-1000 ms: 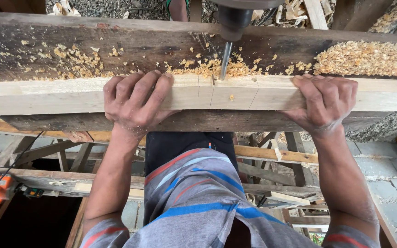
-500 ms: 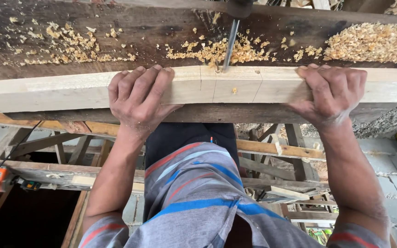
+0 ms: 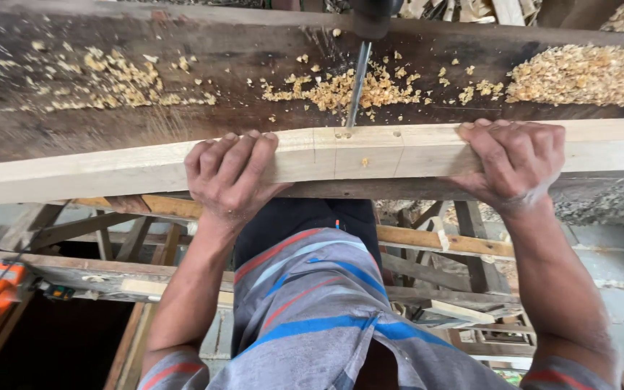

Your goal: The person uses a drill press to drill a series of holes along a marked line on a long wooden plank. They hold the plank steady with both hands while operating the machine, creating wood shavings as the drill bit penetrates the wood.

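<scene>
Two hands, left (image 3: 231,177) and right (image 3: 516,165), gripping one pale beam (image 3: 370,152), one drill bit (image 3: 356,87)

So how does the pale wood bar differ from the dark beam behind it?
The pale wood bar is light, clean-cut and slim; the dark beam is weathered, broad and strewn with wood shavings. The left hand and right hand grip only the bar. Both lie lengthwise, side by side.

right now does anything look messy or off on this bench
Mostly mess: pale wood shavings lie scattered over the dark weathered plank, thickest around the metal drill bit and at the far right. Both hands, left and right, grip the pale squared timber beam. Nothing looks broken.
</scene>
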